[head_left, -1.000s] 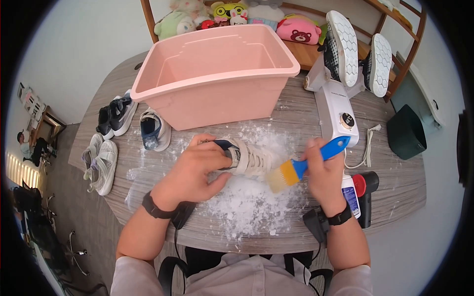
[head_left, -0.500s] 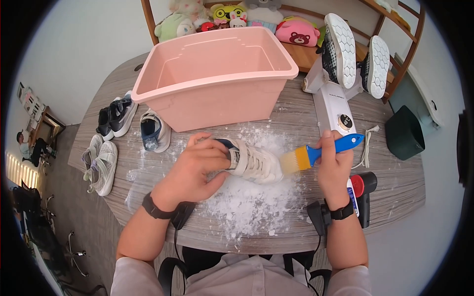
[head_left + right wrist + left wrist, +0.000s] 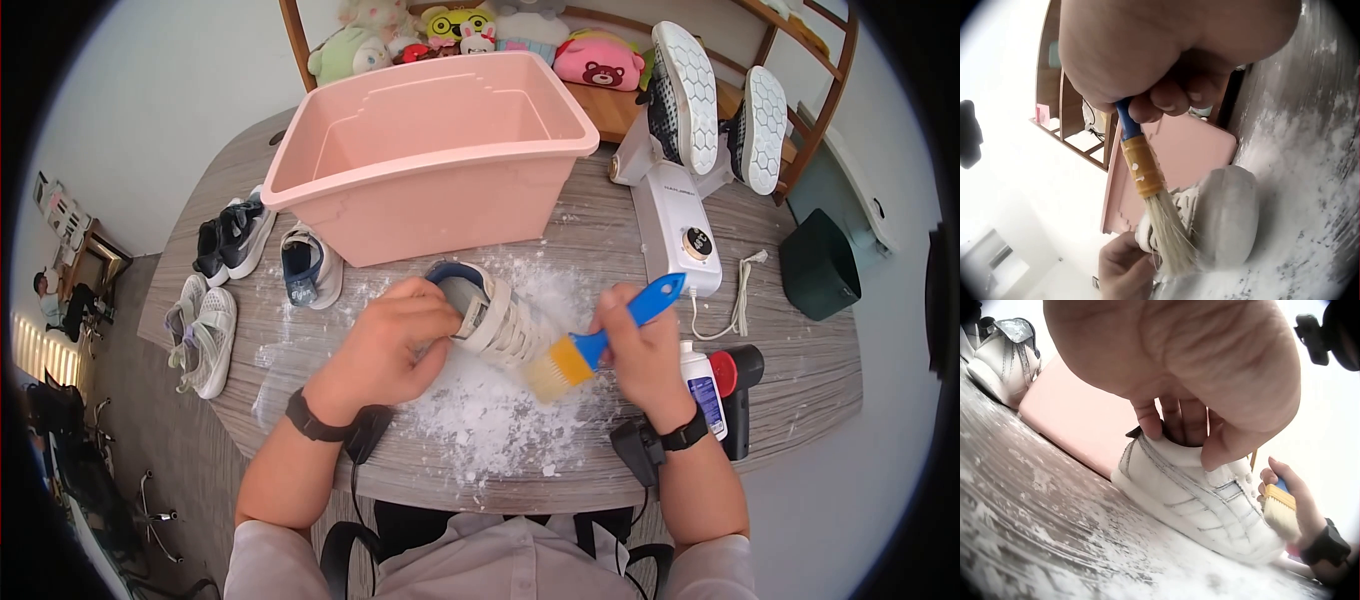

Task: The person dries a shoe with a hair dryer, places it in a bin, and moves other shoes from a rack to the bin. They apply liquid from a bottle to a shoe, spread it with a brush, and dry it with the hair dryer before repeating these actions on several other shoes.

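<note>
A white lace-up sneaker (image 3: 492,325) with a dark blue lining stands among white powder (image 3: 500,430) on the wooden table. My left hand (image 3: 395,338) holds it by the ankle opening, fingers inside and thumb outside, as the left wrist view shows. In my right hand (image 3: 645,358) is a flat paintbrush (image 3: 570,362), gripped by its blue handle. Its pale bristles (image 3: 1172,240) lie over the laces and toe area in the right wrist view. The sneaker's side (image 3: 1191,494) shows grey seam lines in the left wrist view.
Behind the sneaker stands a large pink tub (image 3: 440,212). A matching sneaker (image 3: 310,265) and two other pairs of shoes are at the left. At the right are a white shoe dryer (image 3: 680,225) bearing two shoes, a white bottle (image 3: 703,390) and a black-and-red device (image 3: 738,385).
The brush moved right off the toe, then came back left over it. The sneaker has turned and tilted, showing more of its opening, and the left fingers have curled closer on its edge.
</note>
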{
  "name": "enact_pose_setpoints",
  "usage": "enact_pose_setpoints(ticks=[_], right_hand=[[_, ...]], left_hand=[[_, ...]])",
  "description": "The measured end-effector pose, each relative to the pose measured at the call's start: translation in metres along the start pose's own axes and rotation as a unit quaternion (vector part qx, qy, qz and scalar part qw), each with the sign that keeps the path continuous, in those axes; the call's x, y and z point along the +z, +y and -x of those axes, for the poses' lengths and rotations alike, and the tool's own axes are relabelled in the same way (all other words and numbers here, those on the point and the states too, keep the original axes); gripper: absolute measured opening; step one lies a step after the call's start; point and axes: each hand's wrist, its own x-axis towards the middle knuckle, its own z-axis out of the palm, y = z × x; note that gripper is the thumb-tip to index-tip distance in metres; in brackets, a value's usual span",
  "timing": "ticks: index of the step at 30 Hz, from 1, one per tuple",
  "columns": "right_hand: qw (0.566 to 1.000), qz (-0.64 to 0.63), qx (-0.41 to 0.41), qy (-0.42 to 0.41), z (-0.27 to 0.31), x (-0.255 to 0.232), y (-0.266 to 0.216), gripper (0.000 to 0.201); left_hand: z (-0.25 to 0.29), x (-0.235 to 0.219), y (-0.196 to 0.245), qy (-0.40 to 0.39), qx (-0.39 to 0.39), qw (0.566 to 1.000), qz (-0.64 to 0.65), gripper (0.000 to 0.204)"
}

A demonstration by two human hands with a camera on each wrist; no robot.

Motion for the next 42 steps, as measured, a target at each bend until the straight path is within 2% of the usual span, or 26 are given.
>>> enact_pose_setpoints(ticks=[2,4,7,8,10,14,16,18,20,21,22,24,28,30,34,36,40,42], right_hand=[[1.0,0.012,-0.012,-0.016,-0.002,0.002,0.004,0.038],[0.991,0.043,-0.07,0.101,-0.004,0.002,0.007,0.038],[0.988,0.023,-0.058,0.141,-0.009,-0.01,0.003,0.036],[0.988,0.023,-0.056,0.141,-0.007,-0.008,0.0,0.036],[0.998,-0.005,0.009,0.061,-0.004,-0.002,-0.005,0.038],[0.993,0.075,-0.055,0.071,-0.005,-0.001,0.005,0.04],[0.98,0.039,-0.09,0.173,-0.011,-0.01,0.009,0.039],[0.985,0.016,-0.061,0.159,-0.007,-0.011,0.0,0.038],[0.998,-0.006,0.004,0.065,-0.002,-0.005,-0.007,0.039],[0.999,0.032,-0.027,0.015,-0.003,-0.009,0.0,0.04],[0.999,0.032,-0.029,0.016,-0.004,-0.008,0.002,0.04],[0.994,0.043,-0.04,0.097,-0.006,-0.005,0.003,0.038],[0.994,-0.013,-0.022,0.104,-0.007,-0.013,0.0,0.037],[0.999,-0.021,0.033,0.017,-0.003,-0.006,-0.007,0.038],[0.999,0.025,-0.022,-0.008,-0.004,-0.005,0.005,0.039],[0.996,-0.012,-0.041,0.082,-0.007,-0.004,0.003,0.041],[1.0,-0.006,0.006,0.025,-0.006,-0.003,0.004,0.043],[0.993,0.017,-0.051,0.101,-0.007,0.001,0.005,0.044]], left_hand=[[-0.002,-0.001,0.002,0.004,0.006,1.0,0.001,0.022],[-0.001,-0.001,0.003,0.007,-0.005,1.0,0.013,0.022],[-0.001,-0.002,0.002,-0.011,-0.005,1.0,0.02,0.022],[-0.001,-0.002,0.002,-0.012,-0.005,1.0,0.021,0.022],[-0.002,-0.003,0.005,-0.016,0.006,1.0,0.026,0.025],[-0.003,-0.005,0.007,-0.028,0.003,0.999,0.038,0.026],[-0.002,-0.004,0.007,-0.027,-0.009,0.999,0.04,0.025],[-0.002,-0.001,0.003,-0.02,0.001,0.999,0.034,0.026],[-0.001,0.0,0.003,-0.017,0.013,0.999,0.027,0.026],[-0.002,-0.001,0.005,-0.022,0.01,0.999,0.027,0.027],[-0.003,-0.002,0.005,-0.026,0.006,0.999,0.028,0.027],[-0.003,-0.002,0.004,-0.023,0.01,0.999,0.03,0.026],[-0.001,-0.002,0.001,-0.03,0.008,0.999,0.042,0.024],[-0.001,-0.003,0.001,-0.033,0.006,0.998,0.049,0.024],[-0.002,-0.003,0.001,-0.034,0.002,0.997,0.071,0.022],[-0.003,-0.003,0.001,-0.033,0.001,0.997,0.075,0.022],[-0.001,-0.002,0.0,-0.038,-0.005,0.996,0.082,0.022],[-0.001,-0.002,-0.001,-0.04,-0.003,0.996,0.086,0.022]])
